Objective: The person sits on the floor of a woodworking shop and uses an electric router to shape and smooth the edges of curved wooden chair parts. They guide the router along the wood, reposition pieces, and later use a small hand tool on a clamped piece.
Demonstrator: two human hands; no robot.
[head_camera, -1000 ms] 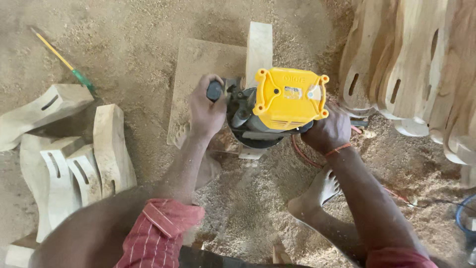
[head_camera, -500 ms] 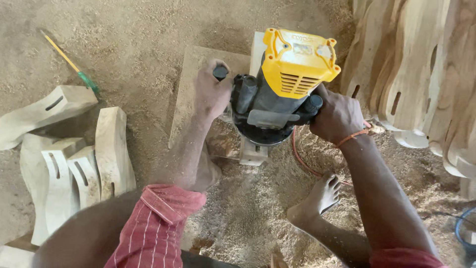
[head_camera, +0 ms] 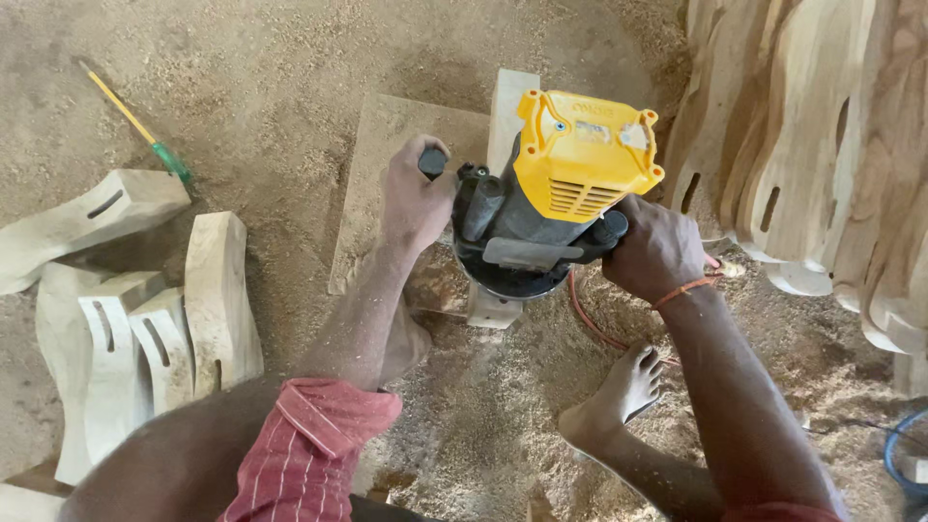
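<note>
Nearest the camera, a red striped cloth covers the person's lap, and a bare foot rests on the sawdust-covered floor at lower right. Just beyond, both forearms reach forward to a power router with a yellow top cap and a dark body, which stands upright on a narrow pale wooden strip. The left hand is closed around the black knob handle on the router's left side; the right hand is wrapped tight around the handle on its right side, with an orange band on the wrist. An orange cord curls on the floor just below the router's base. The wooden strip lies lengthwise under the tool, beside a flat square board dusted with shavings. To the left, a group of carved pale wooden pieces with narrow slots lies together on the floor, well apart from the router. Farther left and beyond, a screwdriver with a yellow shaft and green grip lies on the sawdust. At far right, a stack of curved carved wooden parts leans in a row.
</note>
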